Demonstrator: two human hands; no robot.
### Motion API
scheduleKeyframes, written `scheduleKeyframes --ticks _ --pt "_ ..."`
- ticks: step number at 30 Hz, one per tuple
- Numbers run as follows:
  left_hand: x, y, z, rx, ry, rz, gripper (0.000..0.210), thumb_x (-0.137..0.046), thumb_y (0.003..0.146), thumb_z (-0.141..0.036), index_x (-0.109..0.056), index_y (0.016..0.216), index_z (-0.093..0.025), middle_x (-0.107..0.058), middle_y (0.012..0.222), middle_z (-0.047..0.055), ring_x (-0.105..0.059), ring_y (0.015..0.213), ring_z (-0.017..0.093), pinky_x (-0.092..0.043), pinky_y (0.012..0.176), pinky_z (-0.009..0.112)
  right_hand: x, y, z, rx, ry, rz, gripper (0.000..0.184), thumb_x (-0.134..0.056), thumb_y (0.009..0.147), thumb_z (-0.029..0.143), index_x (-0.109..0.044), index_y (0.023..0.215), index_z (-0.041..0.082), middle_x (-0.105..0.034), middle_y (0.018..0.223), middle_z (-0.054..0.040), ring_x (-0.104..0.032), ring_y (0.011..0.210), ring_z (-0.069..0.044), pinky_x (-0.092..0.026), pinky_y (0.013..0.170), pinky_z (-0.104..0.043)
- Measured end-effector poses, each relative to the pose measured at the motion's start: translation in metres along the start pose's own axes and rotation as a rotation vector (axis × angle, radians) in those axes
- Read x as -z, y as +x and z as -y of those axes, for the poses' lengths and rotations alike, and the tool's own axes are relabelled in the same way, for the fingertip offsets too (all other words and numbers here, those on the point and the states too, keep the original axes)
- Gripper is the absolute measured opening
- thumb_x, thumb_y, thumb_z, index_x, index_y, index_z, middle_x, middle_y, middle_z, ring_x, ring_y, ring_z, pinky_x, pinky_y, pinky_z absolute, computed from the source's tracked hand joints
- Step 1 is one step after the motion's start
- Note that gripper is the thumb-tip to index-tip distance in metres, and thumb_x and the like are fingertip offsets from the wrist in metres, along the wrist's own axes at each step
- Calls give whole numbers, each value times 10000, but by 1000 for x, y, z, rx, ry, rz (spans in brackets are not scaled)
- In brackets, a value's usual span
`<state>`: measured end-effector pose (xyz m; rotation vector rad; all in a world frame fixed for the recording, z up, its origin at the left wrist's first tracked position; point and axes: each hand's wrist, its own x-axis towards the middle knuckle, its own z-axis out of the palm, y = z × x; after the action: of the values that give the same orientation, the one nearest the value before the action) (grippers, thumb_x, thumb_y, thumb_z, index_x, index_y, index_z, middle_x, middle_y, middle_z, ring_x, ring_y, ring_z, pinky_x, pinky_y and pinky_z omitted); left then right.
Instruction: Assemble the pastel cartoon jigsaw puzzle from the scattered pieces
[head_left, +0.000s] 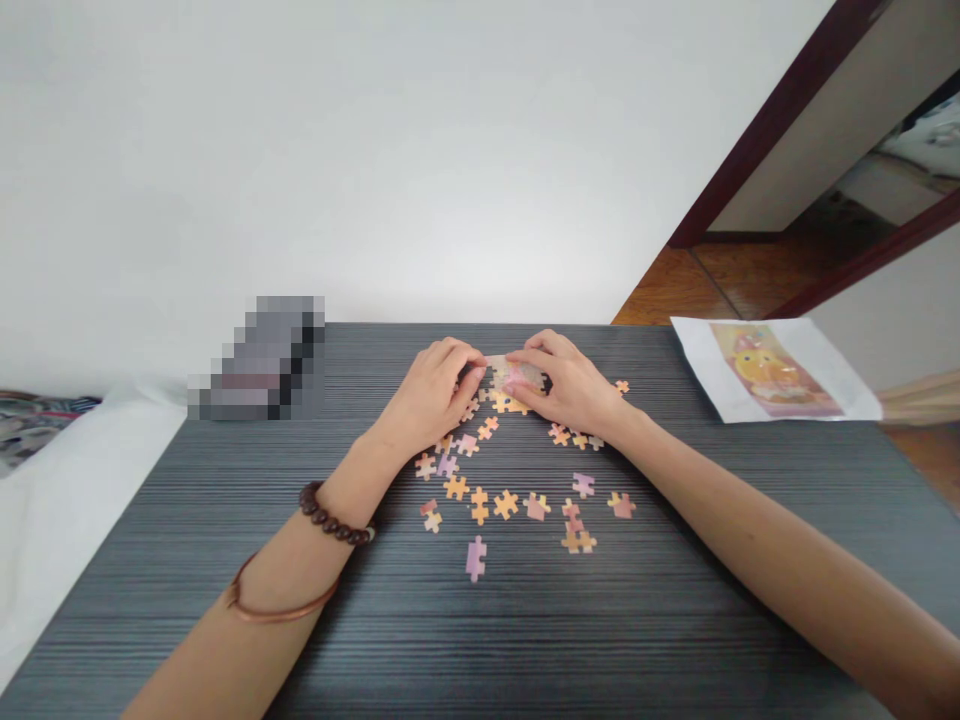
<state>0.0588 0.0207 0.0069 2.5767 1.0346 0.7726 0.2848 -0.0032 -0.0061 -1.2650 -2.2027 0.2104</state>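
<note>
A small joined section of a jigsaw puzzle point(510, 403) lies near the far edge of the table, between my two hands. My left hand point(435, 390) is closed at the section's left edge, thumb and forefinger pinched together there. From the other side, my right hand point(566, 382) curls over the section, its thumb and forefinger gripping its right part. Both hands partly hide the joined pieces. Loose puzzle pieces in orange, pink and purple lie closer to me, among them an orange piece point(505, 504) and a purple piece point(476, 558).
On the right of the dark, striped table point(360, 640) lies a paper sheet point(697, 350) with a printed picture of a yellow character. A blurred-out dark object point(262, 355) is at the far left. Behind the table stands a white wall point(450, 150).
</note>
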Motion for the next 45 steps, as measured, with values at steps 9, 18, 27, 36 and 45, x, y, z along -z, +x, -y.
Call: scheduleKeyframes --ticks 9,18,27,36,45 --pt "5 8 11 -163 114 60 181 -565 986 -201 -699 1108 -190 -693 1129 74 -621 1054 210 -537 950 403 -2 -1 -4 17 22 -7 313 -626 922 394 -721 1132 182 -593 1048 -117 -607 989 -257 -516 939 -457" --pt "13 32 12 -349 250 301 249 -559 947 -92 -727 1123 -146 -724 1157 107 -661 1093 227 -565 978 384 -2 -1 -3 12 28 -6 334 -630 926 394 -718 1177 193 -589 1043 -109 -600 987 -249 -515 939 -450" --pt "14 40 17 -379 268 349 228 -551 932 -76 -721 1055 -163 -719 1112 94 -667 1053 215 -573 921 353 -3 -2 -3 9 23 -4 320 -629 925 358 -710 1181 183 -595 1078 -124 -607 998 -255 -516 947 -459" --pt "16 45 6 -295 299 401 255 -506 1008 -249 -753 1020 -186 -730 1078 76 -682 1007 206 -566 917 342 -2 -1 -4 29 30 -5 310 -627 923 352 -707 1160 169 -595 1061 -122 -606 985 -253 -522 927 -447" --pt "13 46 -4 -273 384 381 295 -480 1018 -256 -751 963 -155 -738 997 89 -692 923 205 -564 836 329 -3 -1 -4 24 27 -7 294 -610 931 363 -706 1144 185 -590 1065 -119 -600 993 -252 -518 936 -450"
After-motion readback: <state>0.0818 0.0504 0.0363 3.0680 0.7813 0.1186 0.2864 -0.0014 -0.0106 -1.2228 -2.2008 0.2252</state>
